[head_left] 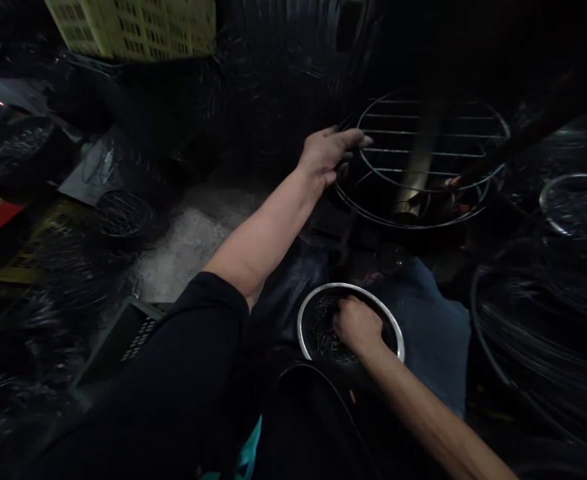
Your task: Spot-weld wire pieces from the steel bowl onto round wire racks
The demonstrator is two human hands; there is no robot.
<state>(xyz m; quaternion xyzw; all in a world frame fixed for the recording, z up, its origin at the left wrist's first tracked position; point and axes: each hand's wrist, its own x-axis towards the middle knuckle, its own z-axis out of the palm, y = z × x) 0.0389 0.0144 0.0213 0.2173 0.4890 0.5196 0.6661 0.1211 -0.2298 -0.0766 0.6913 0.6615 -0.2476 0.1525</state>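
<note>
Right hand point(357, 327): inside the bowl point(340, 287), curled among wires point(326, 337); any hold is hidden. Left hand point(326, 157): beyond the bowl, fingers extended at the frame point(453, 135), grip indeterminate. The frame, also beyond the bowl, is presumably light, stiff, best held by its ring; the wires, probably slippery, suit pinching.

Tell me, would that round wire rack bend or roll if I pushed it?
The round wire rack probably wouldn't bend easily, because straight bars cross it like ribs. It's likely light for its size, since it's mostly gaps. Its round edge might roll if stood upright.
</note>
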